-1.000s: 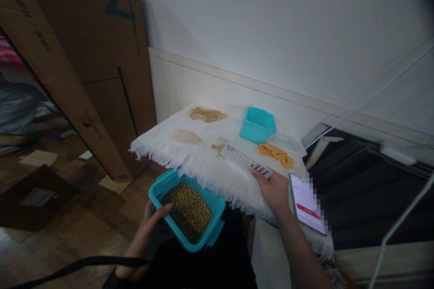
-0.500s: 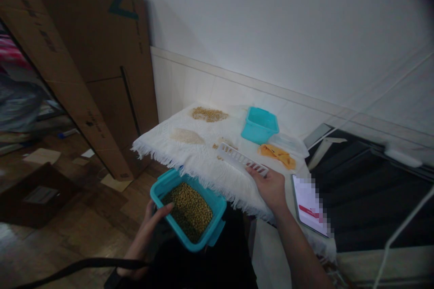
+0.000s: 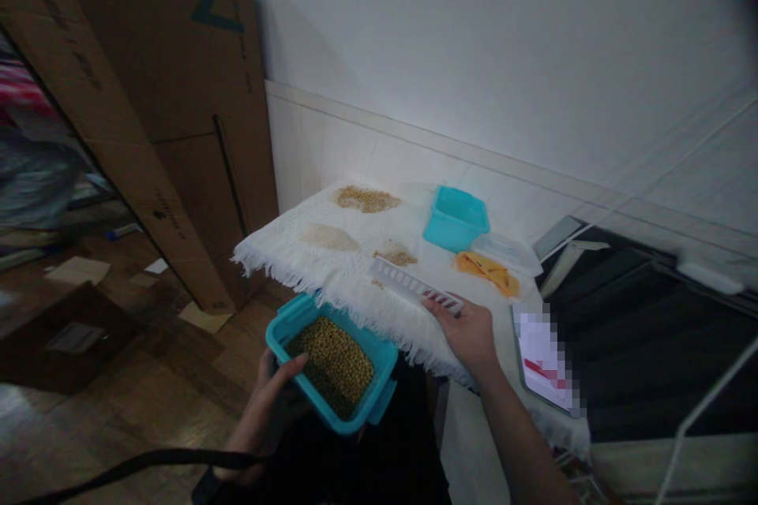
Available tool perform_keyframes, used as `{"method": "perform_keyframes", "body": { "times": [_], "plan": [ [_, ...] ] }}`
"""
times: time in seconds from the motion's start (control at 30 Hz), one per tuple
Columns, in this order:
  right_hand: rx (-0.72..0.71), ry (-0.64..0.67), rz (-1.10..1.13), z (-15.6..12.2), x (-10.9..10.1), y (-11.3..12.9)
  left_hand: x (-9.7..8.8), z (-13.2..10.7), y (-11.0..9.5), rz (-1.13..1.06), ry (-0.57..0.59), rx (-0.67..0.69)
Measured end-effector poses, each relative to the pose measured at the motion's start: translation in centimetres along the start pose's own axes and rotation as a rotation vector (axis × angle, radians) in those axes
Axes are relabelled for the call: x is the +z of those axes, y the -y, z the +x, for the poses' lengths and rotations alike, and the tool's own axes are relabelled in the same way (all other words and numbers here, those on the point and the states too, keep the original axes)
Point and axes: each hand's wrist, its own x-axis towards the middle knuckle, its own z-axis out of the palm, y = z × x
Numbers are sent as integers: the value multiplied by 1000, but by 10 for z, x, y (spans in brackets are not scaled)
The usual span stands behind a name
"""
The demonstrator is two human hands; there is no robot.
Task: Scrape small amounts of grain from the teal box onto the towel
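**A:** How are your hands set?

**B:** My left hand (image 3: 266, 404) has its grip closed on the near-left corner of the teal tub of beans (image 3: 335, 364), thumb hooked over the rim. I hold the tub just below the near fringe of the cloth, off the table. My right hand (image 3: 470, 330) pinches the near end of the white slotted bar (image 3: 408, 284). The bar lies slantwise on the cloth, its far end just beside a small brown heap (image 3: 396, 257).

**A:** And what's underneath, and around?

**B:** A white fringed cloth (image 3: 332, 284) covers the table, which stands against a white wall (image 3: 474, 39) with pale tiling along its foot. To the left a big cardboard box (image 3: 171, 95) stands on a wooden floor (image 3: 118, 402). To the right is something dark; I cannot tell what.

**A:** Count things for me.

**B:** Two teal tubs: mine, and a second teal tub (image 3: 455, 218) at the far side, which looks empty. Three heaps: the brown one, a tan heap (image 3: 367, 198) farthest off, and a whitish heap (image 3: 328, 237) to the left. One clear lid (image 3: 510, 252) lies just right of the far tub, with one orange scrap (image 3: 486, 270) beside it. One phone (image 3: 545, 359) lies near my right wrist. One black strap (image 3: 136, 460) crosses the near left, and one white cable (image 3: 704, 402) hangs at the right.
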Motion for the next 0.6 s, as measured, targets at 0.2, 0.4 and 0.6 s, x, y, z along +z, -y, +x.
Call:
{"method": "perform_keyframes", "body": {
  "times": [0.2, 0.4, 0.6],
  "plan": [
    [-122, 70, 21, -34, 2, 5, 4, -6, 1, -75, 40, 16],
    [-142, 234, 76, -58, -6, 8, 4, -4, 5, -95, 76, 44],
    [-60, -141, -117, -26, -19, -5, 1, 2, 7, -80, 27, 40]
  ]
}}
